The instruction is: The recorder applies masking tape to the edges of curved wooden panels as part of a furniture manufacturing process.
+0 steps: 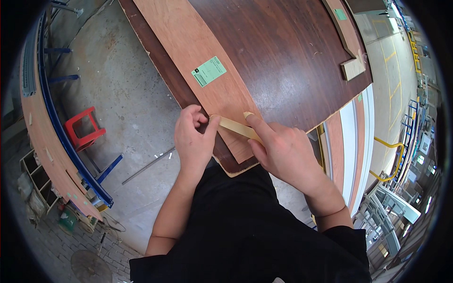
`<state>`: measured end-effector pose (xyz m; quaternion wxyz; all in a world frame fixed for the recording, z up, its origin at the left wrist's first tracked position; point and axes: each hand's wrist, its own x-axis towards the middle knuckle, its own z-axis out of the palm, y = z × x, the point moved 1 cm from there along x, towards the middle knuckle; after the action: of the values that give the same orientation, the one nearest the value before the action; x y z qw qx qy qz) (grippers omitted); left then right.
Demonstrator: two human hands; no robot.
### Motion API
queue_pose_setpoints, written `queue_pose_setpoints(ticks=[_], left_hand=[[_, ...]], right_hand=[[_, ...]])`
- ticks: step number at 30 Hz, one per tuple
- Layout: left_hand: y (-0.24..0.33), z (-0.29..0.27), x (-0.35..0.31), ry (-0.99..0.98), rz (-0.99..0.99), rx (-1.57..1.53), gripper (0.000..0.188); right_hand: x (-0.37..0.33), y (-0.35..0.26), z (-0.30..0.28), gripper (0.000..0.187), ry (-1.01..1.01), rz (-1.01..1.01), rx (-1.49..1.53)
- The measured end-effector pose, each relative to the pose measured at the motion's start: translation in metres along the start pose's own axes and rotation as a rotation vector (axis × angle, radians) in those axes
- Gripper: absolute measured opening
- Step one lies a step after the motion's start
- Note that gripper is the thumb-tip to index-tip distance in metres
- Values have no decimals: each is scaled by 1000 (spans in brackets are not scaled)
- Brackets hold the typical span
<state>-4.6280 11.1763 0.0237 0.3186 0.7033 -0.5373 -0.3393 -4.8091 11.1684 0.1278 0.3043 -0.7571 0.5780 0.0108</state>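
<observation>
A pale yellow strip, flat and tape-like, stretches between my two hands above the near end of a long reddish wooden board. My left hand has its fingers curled and holds the strip's left end at the thumb tip. The other end runs into my right hand, pinched between thumb and fingers; what lies inside that grip is hidden. A green label is stuck to the board beyond my hands. Underneath, the board rests along the left edge of a dark brown wood-grain tabletop.
An L-shaped wooden piece lies at the table's far right. Long white and reddish panels stand right of the table. To the left are a red stool, a metal rod on the floor and a blue-framed rack with boards.
</observation>
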Motion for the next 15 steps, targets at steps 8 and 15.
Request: queue_pose_setpoints(ticks=[8, 15], left_hand=[[-4, 5, -28, -110, -139, -133, 48], [-12, 16, -40, -35, -24, -117, 58]], right_hand=[[1, 0, 0, 41, 28, 5, 5], [6, -2, -9, 34, 101, -99, 201]])
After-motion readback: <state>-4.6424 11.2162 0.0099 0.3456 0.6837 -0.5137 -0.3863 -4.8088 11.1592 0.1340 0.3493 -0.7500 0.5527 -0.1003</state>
